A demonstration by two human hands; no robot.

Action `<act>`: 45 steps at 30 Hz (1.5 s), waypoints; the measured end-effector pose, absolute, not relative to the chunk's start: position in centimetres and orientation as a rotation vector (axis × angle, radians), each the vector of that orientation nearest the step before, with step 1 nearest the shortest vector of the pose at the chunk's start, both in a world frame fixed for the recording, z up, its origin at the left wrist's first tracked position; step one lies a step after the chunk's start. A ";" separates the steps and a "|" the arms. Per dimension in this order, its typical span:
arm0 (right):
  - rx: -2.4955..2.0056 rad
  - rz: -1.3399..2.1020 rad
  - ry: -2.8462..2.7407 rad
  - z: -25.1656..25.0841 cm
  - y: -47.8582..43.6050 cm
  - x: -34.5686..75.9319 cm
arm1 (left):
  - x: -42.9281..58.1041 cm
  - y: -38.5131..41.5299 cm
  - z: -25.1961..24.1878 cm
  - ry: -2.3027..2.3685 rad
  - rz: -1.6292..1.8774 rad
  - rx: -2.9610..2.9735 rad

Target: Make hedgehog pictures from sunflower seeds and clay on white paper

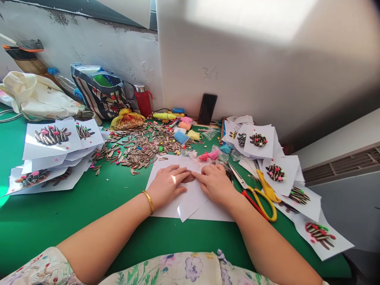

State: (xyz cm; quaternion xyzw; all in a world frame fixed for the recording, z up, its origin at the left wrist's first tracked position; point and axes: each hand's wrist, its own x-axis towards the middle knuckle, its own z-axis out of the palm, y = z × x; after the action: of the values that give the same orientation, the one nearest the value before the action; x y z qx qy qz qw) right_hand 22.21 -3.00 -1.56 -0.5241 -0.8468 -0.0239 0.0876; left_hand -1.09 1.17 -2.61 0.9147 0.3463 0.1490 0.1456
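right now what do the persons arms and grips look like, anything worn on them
The left arm and right arm are bare, with no gloves on either grip. A thin gold-coloured bangle circles the left wrist. A pale floral-print sleeve shows at the top of the left arm.

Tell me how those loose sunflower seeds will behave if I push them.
The sunflower seeds lie in a loose, scattered heap, so they will probably slide apart and spread across the green tabletop. Each seed looks small and light, and the smooth-looking shells may slip from your fingers.
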 end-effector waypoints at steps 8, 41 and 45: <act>-1.620 -0.072 -2.457 -1.7 -2.8 21.5 | -1.1 1.3 -2.7 0.988 0.424 2.633; -1.734 0.056 -2.383 -2.2 -1.9 18.8 | -1.1 1.9 -3.2 1.096 0.524 2.606; -1.739 0.057 -2.365 -2.1 -2.0 18.7 | -1.1 1.8 -3.2 1.091 0.515 2.619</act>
State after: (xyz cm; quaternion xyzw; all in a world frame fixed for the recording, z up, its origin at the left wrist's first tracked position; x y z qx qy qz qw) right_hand 18.68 -1.99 -2.14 -0.5892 -0.8013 0.0192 0.1023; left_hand -1.13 1.84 -3.23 0.9007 0.3752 0.1770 0.1287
